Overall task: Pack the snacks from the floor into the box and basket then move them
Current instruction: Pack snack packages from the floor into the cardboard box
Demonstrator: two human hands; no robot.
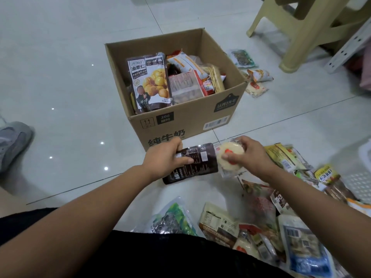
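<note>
Pale tiled floor (pixel 60 77) underneath all. Cardboard box (pixel 186 121) open on it, part filled with snack packets (pixel 152 81). Loose snacks (pixel 261 217) strewn at near right, few more beyond box. Just before box: left grip (pixel 166 157) curled round dark packet (pixel 200 163); right grip (pixel 249 155) clasping a round white packet (pixel 230 155). Both packets side by side, edges touching.

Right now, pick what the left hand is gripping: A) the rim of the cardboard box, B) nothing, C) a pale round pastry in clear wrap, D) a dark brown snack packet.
D: the left hand grips the dark brown snack packet in front of the cardboard box, while the right hand holds the clear-wrapped pale round pastry.
</note>
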